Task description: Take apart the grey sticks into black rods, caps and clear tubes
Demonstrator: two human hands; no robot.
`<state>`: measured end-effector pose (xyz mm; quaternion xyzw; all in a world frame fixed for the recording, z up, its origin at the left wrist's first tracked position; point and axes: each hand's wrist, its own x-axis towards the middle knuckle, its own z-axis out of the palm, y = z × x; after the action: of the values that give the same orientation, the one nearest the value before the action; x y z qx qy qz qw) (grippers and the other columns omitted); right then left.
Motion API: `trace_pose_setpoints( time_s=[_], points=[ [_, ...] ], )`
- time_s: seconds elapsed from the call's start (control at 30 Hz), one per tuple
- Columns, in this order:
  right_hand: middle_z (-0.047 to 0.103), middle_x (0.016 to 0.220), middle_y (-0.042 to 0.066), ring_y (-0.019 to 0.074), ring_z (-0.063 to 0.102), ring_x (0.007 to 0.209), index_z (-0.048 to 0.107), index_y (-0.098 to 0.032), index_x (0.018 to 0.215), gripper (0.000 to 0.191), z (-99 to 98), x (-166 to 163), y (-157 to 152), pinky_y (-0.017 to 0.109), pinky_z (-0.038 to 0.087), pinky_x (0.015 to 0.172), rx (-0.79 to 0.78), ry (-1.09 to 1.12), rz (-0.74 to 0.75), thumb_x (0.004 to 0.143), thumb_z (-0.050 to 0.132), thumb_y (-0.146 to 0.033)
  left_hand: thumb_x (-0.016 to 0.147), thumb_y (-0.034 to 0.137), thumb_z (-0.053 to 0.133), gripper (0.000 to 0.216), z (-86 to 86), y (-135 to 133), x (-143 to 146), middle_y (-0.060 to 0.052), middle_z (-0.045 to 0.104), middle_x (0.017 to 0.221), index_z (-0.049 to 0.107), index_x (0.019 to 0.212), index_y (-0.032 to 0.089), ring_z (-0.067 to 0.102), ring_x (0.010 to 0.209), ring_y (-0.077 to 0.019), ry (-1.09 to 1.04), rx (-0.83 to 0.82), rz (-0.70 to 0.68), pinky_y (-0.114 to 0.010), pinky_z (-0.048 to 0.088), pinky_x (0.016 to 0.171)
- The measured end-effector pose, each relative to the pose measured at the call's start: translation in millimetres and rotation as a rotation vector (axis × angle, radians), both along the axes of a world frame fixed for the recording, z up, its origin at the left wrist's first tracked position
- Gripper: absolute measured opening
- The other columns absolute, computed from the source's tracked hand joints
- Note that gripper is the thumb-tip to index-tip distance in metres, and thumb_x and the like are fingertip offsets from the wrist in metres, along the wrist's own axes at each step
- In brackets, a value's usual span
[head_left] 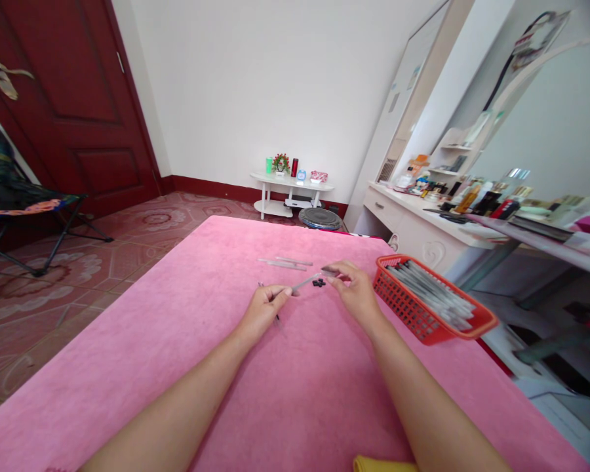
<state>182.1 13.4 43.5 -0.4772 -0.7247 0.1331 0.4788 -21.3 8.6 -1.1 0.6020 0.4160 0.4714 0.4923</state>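
My left hand [267, 305] pinches one end of a thin translucent pen barrel [305, 282], which slants up to the right. At its far end my right hand [353, 288] has thumb and fingers closed together; a small dark thing shows at the fingertips, too blurred to name. Just below the barrel lies a little cluster of black pen caps [319, 282]. Several clear pen barrels [289, 263] rest on the pink cloth [201, 314] beyond my hands. Another thin piece with a dark part [277, 318] lies under my left hand, mostly hidden.
To the right, a red plastic basket [408, 321] is full of clear pens [435, 292]. A yellow cloth item [381, 465] shows at the near edge. Farther off stand a cluttered dressing table [417, 219], a small white table [270, 177] and a folding chair [24, 203].
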Motion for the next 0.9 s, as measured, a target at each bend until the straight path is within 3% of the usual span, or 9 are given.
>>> trace_pose_setpoints(
  time_s=[0.27,0.43,0.63,0.9],
  points=[
    [0.061,0.084,0.005,0.0155,0.057,0.079,0.067,-0.019,0.087,0.018,5.3,-0.8,-2.8,0.026,0.044,0.067,-0.038,-0.116,0.096,0.075,0.054,-0.014,0.073,0.046,0.054,0.04,1.9,0.7,-1.8,0.006,0.029,0.04,0.069,0.079,0.009,0.024,0.04,-0.0064,-0.019,-0.082,-0.056,-0.021,0.016,0.042],
    [0.062,0.083,0.004,0.0161,0.056,0.079,0.064,-0.019,0.09,0.016,14.8,-2.1,-7.7,0.028,0.043,0.069,0.013,-0.223,0.112,0.076,0.056,-0.016,0.074,0.043,0.055,0.037,5.0,4.4,-11.1,0.01,0.018,0.044,0.063,0.079,0.008,0.009,0.037,-0.0029,-0.196,-0.328,-0.283,-0.021,0.004,0.039],
    [0.061,0.083,0.006,0.0174,0.055,0.081,0.063,-0.019,0.086,0.015,25.8,-11.1,-16.5,0.03,0.042,0.074,0.105,-0.308,0.18,0.084,0.049,-0.021,0.078,0.037,0.055,0.027,11.4,7.8,-23.1,0.011,0.014,0.043,0.059,0.079,0.01,0.005,0.038,-0.003,-0.376,-0.597,-0.55,-0.019,0.005,0.036],
    [0.062,0.079,0.006,0.017,0.056,0.077,0.063,-0.019,0.084,0.018,15.0,-18.7,-18.4,0.028,0.041,0.07,0.059,-0.399,0.132,0.084,0.045,-0.018,0.074,0.04,0.06,0.032,7.9,4.1,-18.9,0.012,0.014,0.043,0.059,0.077,0.009,0.005,0.038,-0.002,-0.332,-0.541,-0.494,-0.019,0.004,0.037]
  ],
)
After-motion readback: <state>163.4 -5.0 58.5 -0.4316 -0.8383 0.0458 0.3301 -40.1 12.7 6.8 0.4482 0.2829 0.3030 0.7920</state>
